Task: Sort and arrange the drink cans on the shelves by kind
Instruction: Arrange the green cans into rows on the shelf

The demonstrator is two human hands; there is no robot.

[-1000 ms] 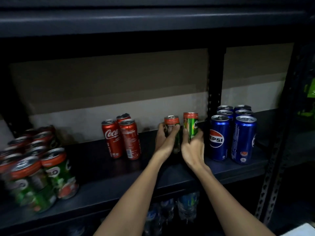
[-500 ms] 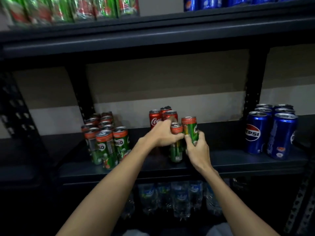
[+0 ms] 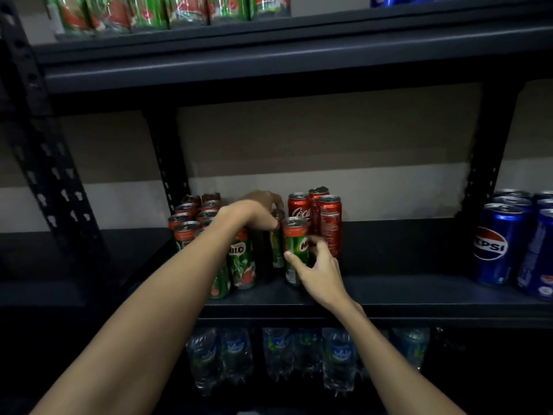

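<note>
Green Milo can, red rim, upright, in right hand grip; left hand gripping 2nd can's top.

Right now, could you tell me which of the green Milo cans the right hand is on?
The right hand is on the rightmost Milo can, which stands just in front of the Coca-Cola cans, apart from the Milo cluster.

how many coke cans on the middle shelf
3, clustered at the back: front-left can, rear can, right can. More may hide behind them.

Bare shelf between Coca-Cola cans and Pepsi cans.
</note>
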